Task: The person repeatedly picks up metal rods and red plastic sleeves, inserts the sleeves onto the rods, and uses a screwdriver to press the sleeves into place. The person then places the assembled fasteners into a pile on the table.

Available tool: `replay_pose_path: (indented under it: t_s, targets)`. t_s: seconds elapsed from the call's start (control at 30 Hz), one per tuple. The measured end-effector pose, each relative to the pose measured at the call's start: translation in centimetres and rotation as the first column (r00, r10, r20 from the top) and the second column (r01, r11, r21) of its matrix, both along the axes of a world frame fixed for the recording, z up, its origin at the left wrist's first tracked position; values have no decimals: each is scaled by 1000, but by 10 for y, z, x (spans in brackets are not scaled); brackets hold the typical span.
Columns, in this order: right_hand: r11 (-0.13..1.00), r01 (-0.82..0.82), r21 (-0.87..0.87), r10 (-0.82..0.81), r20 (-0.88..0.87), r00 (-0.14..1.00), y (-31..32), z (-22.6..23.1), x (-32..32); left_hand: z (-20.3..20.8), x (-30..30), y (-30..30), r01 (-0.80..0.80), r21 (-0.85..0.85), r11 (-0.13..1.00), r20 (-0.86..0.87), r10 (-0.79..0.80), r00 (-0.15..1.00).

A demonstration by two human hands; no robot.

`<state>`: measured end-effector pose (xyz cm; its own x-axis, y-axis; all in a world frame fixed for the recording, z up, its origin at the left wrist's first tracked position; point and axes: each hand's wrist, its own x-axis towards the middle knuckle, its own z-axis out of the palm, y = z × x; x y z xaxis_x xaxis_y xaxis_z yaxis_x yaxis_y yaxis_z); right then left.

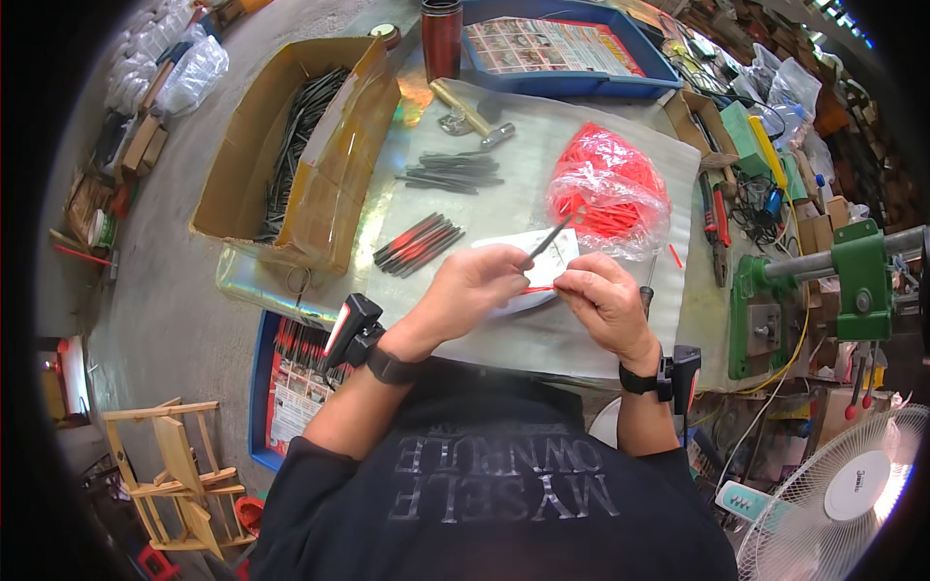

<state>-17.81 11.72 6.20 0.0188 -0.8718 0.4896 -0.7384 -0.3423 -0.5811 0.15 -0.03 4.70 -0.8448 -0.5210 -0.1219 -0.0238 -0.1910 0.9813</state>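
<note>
Head view, bag (pixel 605 184): clear plastic, heaped with slim red pieces; landmark for every place below.
Dark rod (pixel 549 242): one, slim, tilted; just off the bag's near left side, above a white card (pixel 560 254). Judged light, stiff, perhaps slick; best taken between thumb and finger at mid-shaft.
Left hand (pixel 475 290): near left of the bag; fingers clamped on the dark rod.
Right hand (pixel 605 295): nearer the wearer than the bag; thumb and forefinger together at the tips, anything between them cannot be told.
Red pieces: inside the bag; judged very light, bendable; to be picked singly by one end.
Red-marked rods (pixel 418 244): a bundle, left of the bag, toward the wearer.
Plain rods (pixel 450 172): a loose pile, left of the bag.
Hammer (pixel 475 114): beyond the bag, leftward.
Carton (pixel 349 165): far left of the bag, holding dark rods.
Pliers (pixel 719 232): right of the bag, red-handled, on the tabletop (pixel 712 320).
</note>
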Motion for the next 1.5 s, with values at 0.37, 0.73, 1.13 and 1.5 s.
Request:
replay_pose_path:
  t_s: [0.37,0.73,1.13,1.5]
  targets:
    - [909,114,401,-387,706,593,-2,-19,39,-21,5,19,-198,-110,974,-10,199,980]
    - [936,-28,352,-290,812,507,-9,-19,46,-18,6,27,-80,309,948,-99,116,988]
    - [932,146,331,-340,665,664,-6,-24,50,-24,4,31,-50,399,916,-95,95,991]
    - [913,184,364,-364,523,771,-7,-22,46,-25,4,31,-70,315,946,-93,104,990]
